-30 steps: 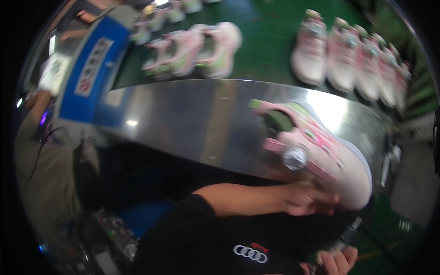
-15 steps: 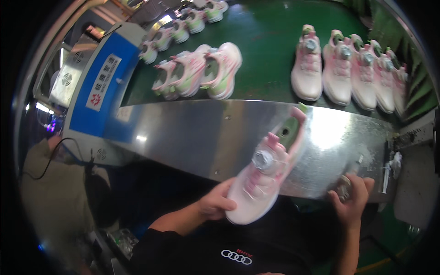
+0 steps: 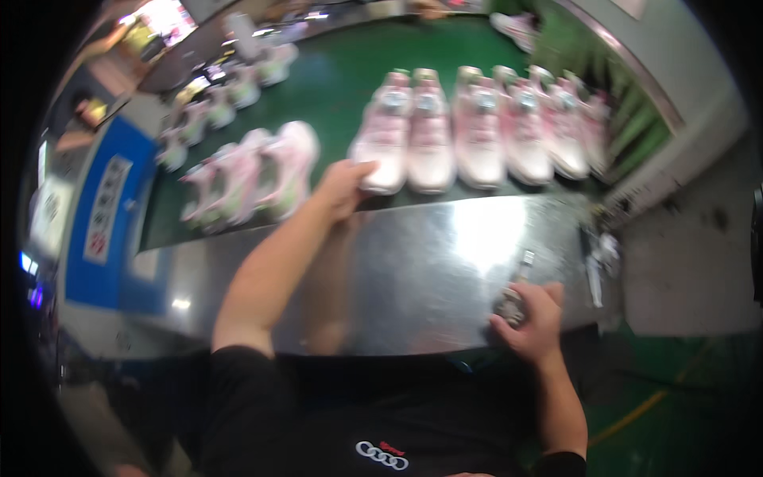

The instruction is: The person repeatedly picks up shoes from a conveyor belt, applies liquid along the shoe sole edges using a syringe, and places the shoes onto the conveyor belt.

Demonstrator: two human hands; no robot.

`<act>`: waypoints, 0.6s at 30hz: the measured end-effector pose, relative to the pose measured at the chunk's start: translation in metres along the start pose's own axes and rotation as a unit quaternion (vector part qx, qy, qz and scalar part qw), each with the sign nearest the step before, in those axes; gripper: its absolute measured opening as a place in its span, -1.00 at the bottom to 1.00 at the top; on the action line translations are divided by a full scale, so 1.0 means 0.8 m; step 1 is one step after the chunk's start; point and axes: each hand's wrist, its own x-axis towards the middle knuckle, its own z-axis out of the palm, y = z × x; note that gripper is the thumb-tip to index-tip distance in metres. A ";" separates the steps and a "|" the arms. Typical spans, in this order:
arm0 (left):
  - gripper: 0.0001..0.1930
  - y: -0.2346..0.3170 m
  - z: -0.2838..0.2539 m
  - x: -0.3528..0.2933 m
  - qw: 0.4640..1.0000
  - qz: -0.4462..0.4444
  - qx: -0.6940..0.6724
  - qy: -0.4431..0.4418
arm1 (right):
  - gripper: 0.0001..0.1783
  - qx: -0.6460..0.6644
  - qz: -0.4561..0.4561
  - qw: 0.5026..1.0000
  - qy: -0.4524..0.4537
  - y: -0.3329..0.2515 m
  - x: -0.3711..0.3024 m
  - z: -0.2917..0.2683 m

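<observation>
At the left end of a row on the green belt stands a pink and white sneaker (image 3: 383, 151) with a round dial on its tongue. My left hand (image 3: 343, 188) reaches out to it and grips its toe, thumb on top. Close beside it on the right is another matching sneaker (image 3: 430, 143). Over the near part of the metal ledge (image 3: 397, 270), my right hand (image 3: 536, 318) is closed around a small dark, rounded tool (image 3: 509, 307). A thin part with a pale end points away from it; its exact kind is unclear.
Several like sneakers (image 3: 479, 143) continue the row rightward. Pink and green sneakers lie tilted (image 3: 286, 167) at the left, with more behind them. A blue and white machine housing (image 3: 103, 215) borders the left. Green strip curtains (image 3: 636, 131) hang at the right, near a white-handled item (image 3: 594, 270).
My left hand has carried the sneaker from above the metal ledge to the belt, at the row's left end. My right hand still holds the dark tool. The view has shifted.
</observation>
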 end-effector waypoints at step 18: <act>-0.56 -0.033 -0.142 -0.031 0.954 0.114 0.234 0.148 | -0.52 0.059 -0.016 0.998 -0.004 -0.001 -0.008 0.013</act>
